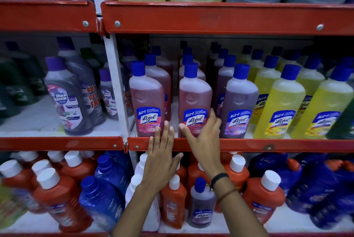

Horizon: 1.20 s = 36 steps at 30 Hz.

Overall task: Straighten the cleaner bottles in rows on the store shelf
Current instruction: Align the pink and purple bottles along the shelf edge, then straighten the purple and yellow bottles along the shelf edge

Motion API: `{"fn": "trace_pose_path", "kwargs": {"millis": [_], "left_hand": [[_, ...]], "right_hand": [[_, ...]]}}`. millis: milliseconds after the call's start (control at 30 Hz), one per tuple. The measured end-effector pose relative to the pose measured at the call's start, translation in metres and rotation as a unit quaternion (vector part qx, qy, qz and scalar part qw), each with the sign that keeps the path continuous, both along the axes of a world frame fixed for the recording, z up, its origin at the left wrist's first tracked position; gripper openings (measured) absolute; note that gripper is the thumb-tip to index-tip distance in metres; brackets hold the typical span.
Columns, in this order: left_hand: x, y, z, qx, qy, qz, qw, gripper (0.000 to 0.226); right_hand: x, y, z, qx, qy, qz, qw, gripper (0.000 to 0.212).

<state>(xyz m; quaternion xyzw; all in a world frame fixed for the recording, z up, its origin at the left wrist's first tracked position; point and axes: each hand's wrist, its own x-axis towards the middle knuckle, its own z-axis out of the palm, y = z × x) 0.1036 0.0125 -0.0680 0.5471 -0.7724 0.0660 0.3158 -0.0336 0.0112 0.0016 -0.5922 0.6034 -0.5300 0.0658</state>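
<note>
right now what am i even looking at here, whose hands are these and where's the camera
There is no machine here: these are a person's two bare hands, filmed by one wide-angle camera worn on their head, looking forward and down at a store shelf. The middle shelf holds rows of blue-capped Lizol cleaner bottles: pink on the left, purple in the middle, yellow on the right. The right hand cups the base of the second pink Lizol bottle, thumb on one side and fingers on the other. The left hand is open and flat against the red shelf edge, its fingertips just below the first pink Lizol bottle, gripping nothing.
</note>
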Motion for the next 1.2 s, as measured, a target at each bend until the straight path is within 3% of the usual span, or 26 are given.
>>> {"fn": "trace_pose_path", "kwargs": {"millis": [100,267,633,733,833,900,1067,1200], "left_hand": [[-0.013,0.006,0.017,0.012,0.062,-0.054,0.997,0.072],[-0.028,0.001,0.029,0.073,0.181,-0.099,0.976,0.072],[-0.025,0.003,0.038,0.133,0.220,-0.129,0.958,0.071],[-0.033,0.012,0.037,0.088,0.277,-0.115,0.950,0.065],[-0.055,0.028,0.040,-0.042,0.352,-0.125,0.927,0.051],[-0.078,0.035,0.048,-0.060,0.356,-0.169,0.917,0.046],[-0.125,0.023,0.059,0.125,0.335,-0.206,0.911,0.062],[-0.137,0.012,0.057,0.195,0.340,-0.177,0.903,0.067]], "right_hand": [[-0.013,0.010,-0.008,-0.007,-0.100,0.085,0.991,0.069],[-0.023,0.016,0.001,-0.016,-0.116,0.126,0.985,0.047],[-0.032,0.019,0.000,-0.021,-0.110,0.188,0.976,0.052],[-0.045,0.026,-0.008,-0.102,-0.147,0.137,0.974,0.049],[-0.073,0.032,-0.013,-0.215,-0.176,0.063,0.959,0.049],[-0.094,0.031,-0.011,-0.211,-0.188,0.049,0.958,0.052],[-0.129,0.013,-0.015,-0.050,-0.195,0.089,0.975,0.070],[-0.146,0.006,-0.015,-0.019,-0.262,0.182,0.948,0.039]]}}
